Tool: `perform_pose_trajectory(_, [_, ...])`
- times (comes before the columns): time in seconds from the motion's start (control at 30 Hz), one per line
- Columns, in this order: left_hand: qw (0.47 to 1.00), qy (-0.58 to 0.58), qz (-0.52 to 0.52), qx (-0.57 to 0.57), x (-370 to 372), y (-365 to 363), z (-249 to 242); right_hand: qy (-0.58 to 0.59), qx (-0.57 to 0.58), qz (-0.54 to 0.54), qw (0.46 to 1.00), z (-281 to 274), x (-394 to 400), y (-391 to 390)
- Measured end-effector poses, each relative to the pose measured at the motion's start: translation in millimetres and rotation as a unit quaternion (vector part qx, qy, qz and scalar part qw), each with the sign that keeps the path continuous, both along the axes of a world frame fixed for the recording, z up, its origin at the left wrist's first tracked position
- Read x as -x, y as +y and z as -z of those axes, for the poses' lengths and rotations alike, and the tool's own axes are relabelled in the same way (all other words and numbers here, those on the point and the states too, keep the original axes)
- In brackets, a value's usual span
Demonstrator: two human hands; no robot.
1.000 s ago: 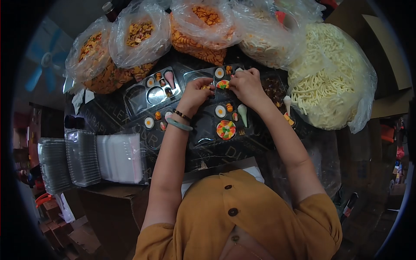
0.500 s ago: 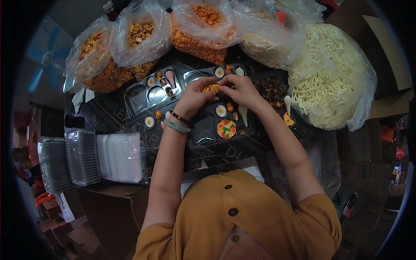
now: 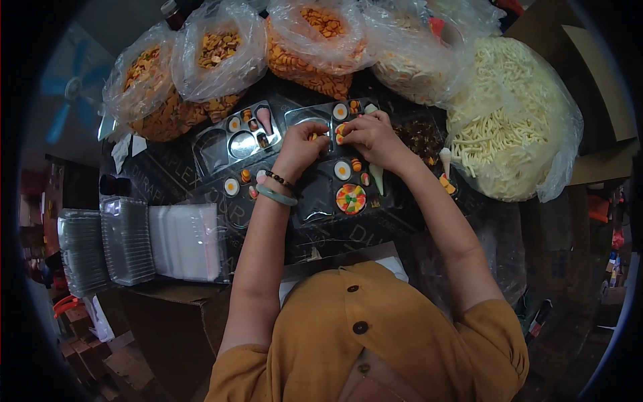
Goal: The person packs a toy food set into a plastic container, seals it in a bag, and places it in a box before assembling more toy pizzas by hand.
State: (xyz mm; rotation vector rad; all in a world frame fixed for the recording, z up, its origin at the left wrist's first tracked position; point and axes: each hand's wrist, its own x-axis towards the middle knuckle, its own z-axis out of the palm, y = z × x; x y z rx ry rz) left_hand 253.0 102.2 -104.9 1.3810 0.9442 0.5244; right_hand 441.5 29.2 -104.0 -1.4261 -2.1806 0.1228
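Over the upper middle clear plastic tray (image 3: pixel 293 115), my left hand (image 3: pixel 300 149) is closed on small yellow-orange pieces (image 3: pixel 313 137), partly hidden by its fingers. My right hand (image 3: pixel 376 139) pinches a small red-and-yellow wedge, like a toy pizza slice (image 3: pixel 341 132), at the same tray. Toy fried egg (image 3: pixel 340 111) and burger pieces sit in that tray's small compartments. Just below my hands, another tray holds a round toy pizza (image 3: pixel 350 199) of coloured wedges, a fried egg (image 3: pixel 342 170) and a pale green ice-cream cone (image 3: pixel 377 179).
Plastic bags of orange pieces (image 3: pixel 308 70) and a large bag of cream-coloured sticks (image 3: pixel 509 127) line the table's back. At the left stand stacked clear trays (image 3: pixel 125 241) and plastic sleeves (image 3: pixel 184 241). Dark brown pieces (image 3: pixel 418 142) lie to the right.
My hands have moved apart. Earlier both met over the yellow-orange pieces; now my right hand has a wedge to the right, while my left keeps the rest.
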Motion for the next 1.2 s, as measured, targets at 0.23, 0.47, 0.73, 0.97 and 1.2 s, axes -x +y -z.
perform_pose_trajectory(0.23, [0.999, -0.03, 0.013, 0.027, 2, 1, 1, -0.026, -0.005, 0.059, 0.998, 3, 6, 0])
perform_pose_trajectory(0.47, [0.989, -0.142, 0.036, 0.031, 2, -4, 3, 0.09, 0.004, 0.056, 0.994, -5, 20, 1])
perform_pose_trajectory(0.73, [0.984, -0.149, 0.092, -0.038, -5, -7, -5, 0.249, 0.126, 0.047, 0.959, -7, 16, 5])
perform_pose_trajectory(0.97, [0.953, 0.096, 0.041, -0.284, -16, 2, 13, -0.027, -0.004, 0.092, 0.995, -7, -5, -8])
perform_pose_trajectory(1.2, [0.939, 0.163, 0.027, -0.302, -21, 0, 12, 0.04, 0.047, 0.118, 0.991, -8, -18, -7])
